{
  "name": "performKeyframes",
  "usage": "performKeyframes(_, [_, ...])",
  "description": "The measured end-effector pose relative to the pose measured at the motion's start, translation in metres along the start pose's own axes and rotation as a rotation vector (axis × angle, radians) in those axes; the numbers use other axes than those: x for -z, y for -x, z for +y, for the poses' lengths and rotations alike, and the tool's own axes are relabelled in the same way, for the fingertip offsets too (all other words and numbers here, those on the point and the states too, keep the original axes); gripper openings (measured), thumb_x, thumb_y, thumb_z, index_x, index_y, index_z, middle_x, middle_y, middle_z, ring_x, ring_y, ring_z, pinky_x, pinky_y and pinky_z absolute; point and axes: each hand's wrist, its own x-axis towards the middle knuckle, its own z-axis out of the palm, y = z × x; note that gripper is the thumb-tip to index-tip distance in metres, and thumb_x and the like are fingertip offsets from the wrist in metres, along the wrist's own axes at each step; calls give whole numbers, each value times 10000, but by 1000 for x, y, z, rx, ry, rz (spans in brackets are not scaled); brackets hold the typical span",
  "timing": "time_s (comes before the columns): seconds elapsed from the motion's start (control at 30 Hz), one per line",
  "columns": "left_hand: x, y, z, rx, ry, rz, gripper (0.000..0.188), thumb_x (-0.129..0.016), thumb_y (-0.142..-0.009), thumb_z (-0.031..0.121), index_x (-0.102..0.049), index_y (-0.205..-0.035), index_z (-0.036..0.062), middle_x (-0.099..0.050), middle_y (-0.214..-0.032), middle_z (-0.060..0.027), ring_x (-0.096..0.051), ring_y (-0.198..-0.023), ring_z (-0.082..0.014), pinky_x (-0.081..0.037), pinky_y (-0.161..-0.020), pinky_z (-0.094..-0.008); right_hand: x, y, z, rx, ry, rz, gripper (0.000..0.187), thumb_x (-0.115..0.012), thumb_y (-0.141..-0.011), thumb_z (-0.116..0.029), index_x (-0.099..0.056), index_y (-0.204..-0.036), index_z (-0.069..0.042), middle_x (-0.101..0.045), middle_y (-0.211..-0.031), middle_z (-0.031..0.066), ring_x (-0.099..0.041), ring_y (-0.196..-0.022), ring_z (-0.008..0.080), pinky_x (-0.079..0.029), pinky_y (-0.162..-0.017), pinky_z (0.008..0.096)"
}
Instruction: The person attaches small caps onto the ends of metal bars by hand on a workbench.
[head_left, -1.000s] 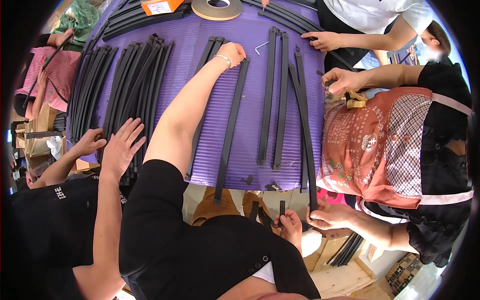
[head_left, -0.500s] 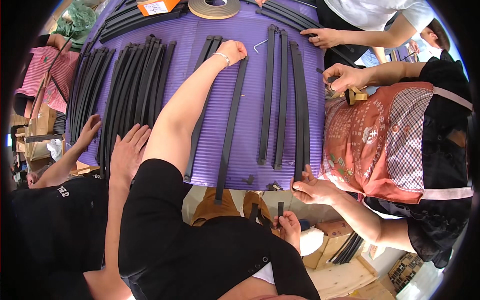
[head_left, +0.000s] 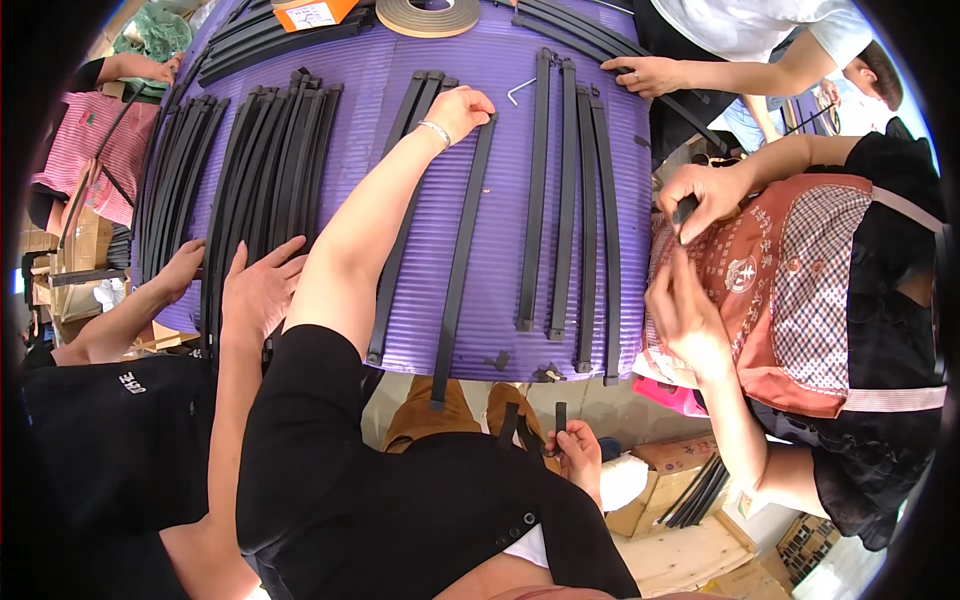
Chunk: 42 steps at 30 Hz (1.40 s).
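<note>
My left hand (head_left: 462, 112), with a bracelet at the wrist, reaches across the table. Its fingers are closed at the far end of a long flat black strip (head_left: 463, 250). The strip's near end sticks out past the table edge. Down in front of my body, my right hand (head_left: 577, 455) is closed around a short black strip piece (head_left: 561, 415), which stands up from the fingers. Another dark piece (head_left: 509, 425) shows beside it. Left of the long strip lie a few more black strips (head_left: 392, 285), partly hidden under my left arm.
Purple ribbed table (head_left: 350, 130) bears bundles of black strips (head_left: 265, 170), a tape roll (head_left: 430, 14), a hex key (head_left: 520, 90) and an orange box (head_left: 318, 12). Co-workers' hands (head_left: 260, 295) are at the left; another person's hands (head_left: 690, 310) are at the right.
My hands stay nearly still. The person at the right has let go of the strips on the table and brought both hands together around a small black piece. The left co-worker's hands shifted slightly.
</note>
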Motion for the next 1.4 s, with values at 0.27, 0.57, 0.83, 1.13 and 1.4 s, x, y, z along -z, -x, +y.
performKeyframes(0.27, [1, 0, 2, 4, 120, -24, 119, -662, -700, 1, -664, -807, 53, -589, -797, -40, -602, -748, -154, -487, -713, -261, -1, 1, -1, -10, -14, 8, 131, -540, -829, -25, -495, -950, 0, -608, -833, 86, -560, -689, 115, -437, -642, 236])
performKeyframes(0.57, [11, -17, 16, 193, 68, -235, 159, -641, -714, -20, -621, -860, 39, -583, -717, 1, -520, -645, -78, -442, -602, -226, -2, 3, -5, -10, 1, 8, 137, -532, -835, -20, -491, -964, 2, -606, -843, 89, -557, -698, 113, -435, -653, 230])
performKeyframes(0.83, [12, -47, 24, 474, -71, -428, 205, -651, -679, -22, -596, -860, 55, -558, -691, -6, -528, -579, -103, -487, -536, -249, 1, 4, -6, -16, -9, 15, 137, -529, -833, -12, -491, -963, 14, -604, -846, 103, -552, -696, 128, -440, -669, 229])
performKeyframes(1.13, [10, -66, 28, 657, -145, -621, 353, -624, -690, -27, -544, -1027, 42, -551, -673, -23, -546, -581, -125, -539, -592, -289, 4, -1, -15, -28, -23, 46, 134, -535, -832, -15, -495, -956, 16, -608, -830, 105, -555, -688, 133, -441, -658, 226])
performKeyframes(1.4, [12, -38, 42, 561, -182, -339, 84, -623, -710, 41, -579, -780, 26, -591, -646, -51, -592, -544, -147, -535, -570, -292, -1, -8, -20, -27, -70, 9, 137, -536, -836, -22, -493, -963, 10, -610, -836, 105, -560, -681, 130, -442, -645, 229])
